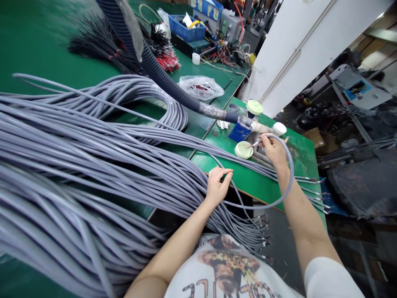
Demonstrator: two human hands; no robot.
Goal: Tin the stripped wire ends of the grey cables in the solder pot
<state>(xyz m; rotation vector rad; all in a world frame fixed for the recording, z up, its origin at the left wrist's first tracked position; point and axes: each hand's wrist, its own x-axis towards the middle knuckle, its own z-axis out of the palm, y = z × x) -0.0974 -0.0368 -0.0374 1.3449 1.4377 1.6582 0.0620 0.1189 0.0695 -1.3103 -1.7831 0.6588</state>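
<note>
Near its end, a grey cable (290,165) is pinched by my right hand (274,150), and the rest of it loops down around my right forearm. Thin stripped wires (248,146) fan out from that end, over a round pale green tub (243,150); whether they touch its contents I cannot tell. Beside the big bundle of grey cables (149,165), my left hand (218,183) has its thumb and index finger curled together, with nothing visible between them. Several stripped cable ends (316,194) lie under and past my right forearm.
A ribbed dark hose (167,82) crosses above the table to a blue block (240,131). Another pale green lid (254,107) and a white cap (279,128) stand behind my right hand. A plastic bag (201,87), black wire bundles (105,45) and a blue bin (187,31) lie farther back.
</note>
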